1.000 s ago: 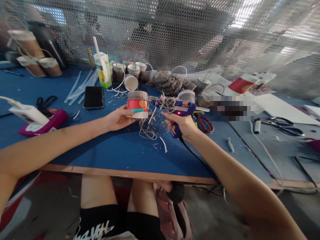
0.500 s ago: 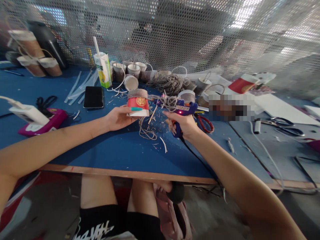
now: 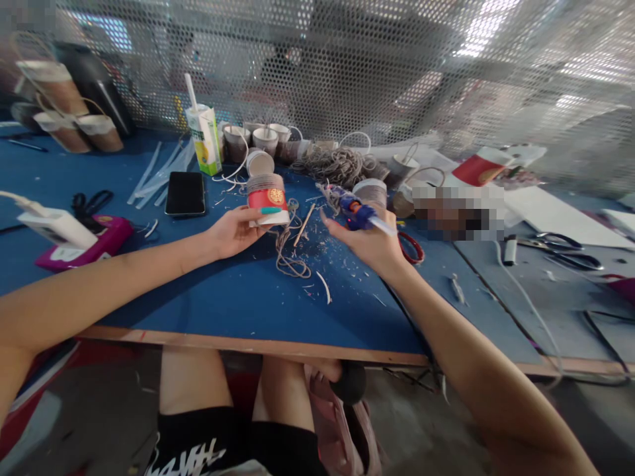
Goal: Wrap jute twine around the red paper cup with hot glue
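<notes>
At twelve o'clock, a perforated screen [image 3: 307,73] (silvery) is glinting behind the blue table [image 3: 223,311]; grey floor [image 3: 417,423] is showing at five.

Cup [image 3: 267,198] red-banded, gold emblem; glue gun [image 3: 361,215] blue, orange accent; tabletop [image 3: 238,297] blue; phone [image 3: 185,193] black.

Dim light | glare, upper-right mesh [image 3: 347,73] | soft shadows, tabletop [image 3: 238,304] | blurred, stretched edges

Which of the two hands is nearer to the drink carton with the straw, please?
Left. The left hand holding the cup is in front of the drink carton and slightly right; the right hand, gripping the glue gun, is farther right.
</notes>
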The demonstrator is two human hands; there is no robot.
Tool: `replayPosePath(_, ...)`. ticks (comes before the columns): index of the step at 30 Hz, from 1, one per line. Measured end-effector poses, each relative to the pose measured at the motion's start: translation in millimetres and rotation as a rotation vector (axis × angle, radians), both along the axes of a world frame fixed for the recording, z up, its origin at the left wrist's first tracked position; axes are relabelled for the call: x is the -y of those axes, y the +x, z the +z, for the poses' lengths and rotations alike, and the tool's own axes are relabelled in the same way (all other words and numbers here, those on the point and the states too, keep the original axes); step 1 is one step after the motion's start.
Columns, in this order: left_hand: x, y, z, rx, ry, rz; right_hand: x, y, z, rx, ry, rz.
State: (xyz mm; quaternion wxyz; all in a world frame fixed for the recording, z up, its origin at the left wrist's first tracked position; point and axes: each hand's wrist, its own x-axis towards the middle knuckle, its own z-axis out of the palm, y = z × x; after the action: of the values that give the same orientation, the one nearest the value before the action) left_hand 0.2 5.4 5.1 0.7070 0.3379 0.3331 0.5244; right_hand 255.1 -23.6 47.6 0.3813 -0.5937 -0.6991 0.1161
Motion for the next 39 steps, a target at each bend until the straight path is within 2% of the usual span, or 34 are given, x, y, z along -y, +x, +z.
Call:
replayPosePath(2,1.1,2.7,0.5,-0.016,0.051,-0.024,-5.5,8.6,-3.7,0.254,0.019,-0.100)
replayPosePath(3,1.6,3.5,0.3,-0.023,0.086,-0.052,-8.7,12.9,-7.7,0.338,0.009,-0.107)
replayPosePath(6,2.2,3.8,-2.0,-0.043,0.166,-0.110,-17.8,22.3,-24.2,0.436,0.064,0.018)
replayPosePath(9,2.2,3.0,-4.5,-0.069,0.185,-0.114,-18.1,21.5,-33.1,0.473,0.161,0.219)
replayPosePath(16,-1.9,3.9,-11.3,-0.079,0.217,-0.092,16.1,-8.4,-9.7,0.328,0.348,0.535)
replayPosePath(20,-4.4,5.2,-13.8,-0.068,0.234,-0.126,18.8,-15.7,-8.7,0.316,0.332,0.762)
replayPosePath(25,-0.5,5.1,-8.3,-0.017,0.258,-0.171,13.5,-12.5,-10.9,0.336,0.277,0.730)
replayPosePath(31,5.7,6.9,1.3,0.018,0.247,-0.161,11.3,-9.9,-8.7,0.271,0.274,0.713)
replayPosePath(39,2.5,7.8,-2.1,-0.030,0.257,-0.170,15.2,-12.9,-4.8,0.177,0.216,0.698)
